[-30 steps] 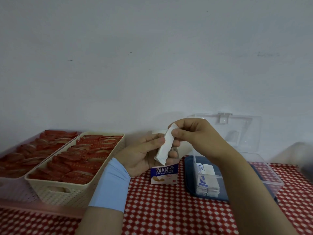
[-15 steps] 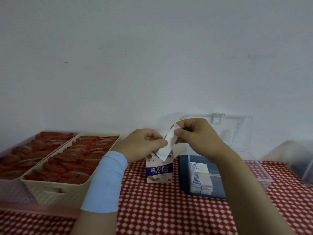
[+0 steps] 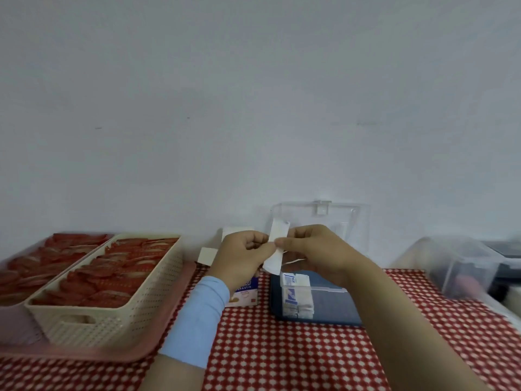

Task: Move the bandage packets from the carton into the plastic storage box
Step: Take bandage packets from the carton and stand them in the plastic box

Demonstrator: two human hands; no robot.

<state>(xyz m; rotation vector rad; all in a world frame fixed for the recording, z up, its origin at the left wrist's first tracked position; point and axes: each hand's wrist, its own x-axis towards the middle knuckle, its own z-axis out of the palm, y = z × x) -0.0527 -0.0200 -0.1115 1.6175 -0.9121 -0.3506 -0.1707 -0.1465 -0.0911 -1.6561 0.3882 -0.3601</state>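
Both hands are raised together above the middle of the tabletop, near its back edge. The left hand, with a light blue sleeve at the wrist, and the right hand each pinch the same white bandage packet, their fingertips nearly touching. The packet stands almost upright. Below, the carton sits behind the left wrist with its flaps open, just beside the clear plastic storage box, whose lid is up. The box holds a stack of packets. Half a second ago the packet slanted down toward the carton; now it is higher and straighter.
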